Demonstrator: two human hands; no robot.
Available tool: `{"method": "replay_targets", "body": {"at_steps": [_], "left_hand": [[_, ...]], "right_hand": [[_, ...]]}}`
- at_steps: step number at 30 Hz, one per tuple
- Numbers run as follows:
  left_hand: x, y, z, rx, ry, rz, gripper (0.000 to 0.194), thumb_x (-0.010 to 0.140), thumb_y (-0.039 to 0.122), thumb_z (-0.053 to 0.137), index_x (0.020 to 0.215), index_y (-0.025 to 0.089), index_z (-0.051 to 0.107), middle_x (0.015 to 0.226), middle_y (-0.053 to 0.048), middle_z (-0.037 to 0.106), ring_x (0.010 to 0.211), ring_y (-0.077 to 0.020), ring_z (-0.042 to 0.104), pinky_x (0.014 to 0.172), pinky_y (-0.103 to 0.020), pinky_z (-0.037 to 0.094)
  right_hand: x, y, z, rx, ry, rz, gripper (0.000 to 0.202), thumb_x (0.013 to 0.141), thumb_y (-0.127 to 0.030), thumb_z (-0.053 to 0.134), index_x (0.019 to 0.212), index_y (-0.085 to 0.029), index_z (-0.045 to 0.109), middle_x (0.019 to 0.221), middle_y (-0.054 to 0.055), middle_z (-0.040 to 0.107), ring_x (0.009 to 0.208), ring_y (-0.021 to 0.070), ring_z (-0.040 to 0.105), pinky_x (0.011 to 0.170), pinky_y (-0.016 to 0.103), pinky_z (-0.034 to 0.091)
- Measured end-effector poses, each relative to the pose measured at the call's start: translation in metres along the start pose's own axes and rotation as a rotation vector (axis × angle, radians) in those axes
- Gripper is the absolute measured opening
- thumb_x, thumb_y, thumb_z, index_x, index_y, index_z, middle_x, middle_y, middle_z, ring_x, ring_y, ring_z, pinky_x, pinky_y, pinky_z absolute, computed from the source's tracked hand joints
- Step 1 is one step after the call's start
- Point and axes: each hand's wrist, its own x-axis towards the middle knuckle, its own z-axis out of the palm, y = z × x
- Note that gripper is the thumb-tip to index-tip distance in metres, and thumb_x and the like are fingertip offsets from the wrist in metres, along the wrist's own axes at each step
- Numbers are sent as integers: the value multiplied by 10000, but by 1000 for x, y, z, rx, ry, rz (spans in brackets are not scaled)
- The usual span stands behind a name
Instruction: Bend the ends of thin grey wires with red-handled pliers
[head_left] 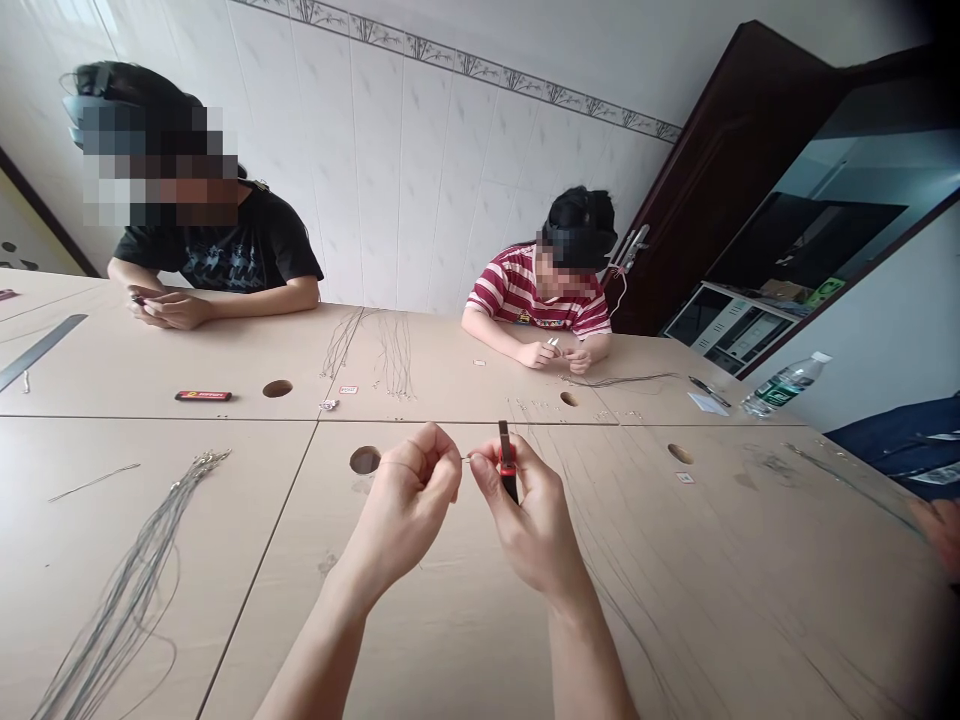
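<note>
In the head view my left hand (411,490) is closed with its fingers curled in, pinching the end of a thin cord (466,459). Close beside it, my right hand (531,515) is wrapped around a slim black-and-red hand tool (507,462), which stands upright between thumb and fingers. The right thumb and index fingertip meet at the cord in the small gap between the hands. The tool's exact kind is unclear. Both hands are raised above the table (420,640).
A bundle of grey cords (142,560) with metal ends lies at left. More cords (394,355) lie across the table. Two people sit opposite. Also here are a black-and-red case (203,396), a steel ruler (41,352), a water bottle (786,385) and round table holes (365,459).
</note>
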Motion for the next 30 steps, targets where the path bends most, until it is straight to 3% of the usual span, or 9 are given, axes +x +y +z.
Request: {"method": "replay_targets", "body": {"at_steps": [12, 17, 20, 24, 27, 30], "left_hand": [[-1, 4, 2, 87, -28, -21, 190, 868, 255, 449, 688, 211, 406, 580, 68, 389, 509, -87, 254, 440, -210, 231], [0, 2, 4, 89, -47, -37, 208, 876, 276, 457, 687, 212, 401, 570, 73, 370, 501, -85, 235, 434, -209, 218], [1, 4, 2, 75, -21, -55, 172, 868, 244, 448, 700, 209, 426, 576, 69, 409, 499, -83, 271, 440, -202, 240], [2, 3, -4, 41, 23, -102, 161, 856, 208, 436, 694, 206, 437, 588, 64, 445, 486, -77, 287, 438, -194, 250], [4, -1, -8, 19, 73, -78, 158, 854, 206, 441, 696, 204, 449, 589, 62, 456, 489, -78, 296, 449, -192, 264], [8, -5, -12, 5, 121, -67, 156, 850, 212, 451, 694, 203, 458, 585, 56, 467, 483, -81, 299, 449, -198, 260]], "right_hand": [[1, 0, -2, -156, 10, -115, 158, 956, -249, 506, 810, -227, 451, 766, -3, 531, 739, 166, 497, 686, 292, 412], [0, 0, 2, -80, 2, -90, 146, 957, -287, 520, 828, -228, 484, 783, 0, 538, 750, 168, 494, 707, 300, 414], [6, 5, 4, 186, 80, 60, 214, 943, -408, 549, 843, -219, 554, 792, 8, 564, 719, 161, 510, 689, 304, 429], [19, 20, -2, 802, 208, 407, 329, 911, -537, 511, 935, -217, 584, 952, 63, 619, 869, 208, 603, 727, 363, 503], [24, 29, -5, 1043, 38, 598, 298, 895, -498, 493, 1045, -245, 543, 1102, 91, 626, 1036, 263, 619, 696, 408, 527], [22, 31, 2, 995, -72, 577, 320, 827, -347, 535, 1135, -270, 496, 1116, 75, 629, 1043, 262, 624, 720, 423, 525]]}}
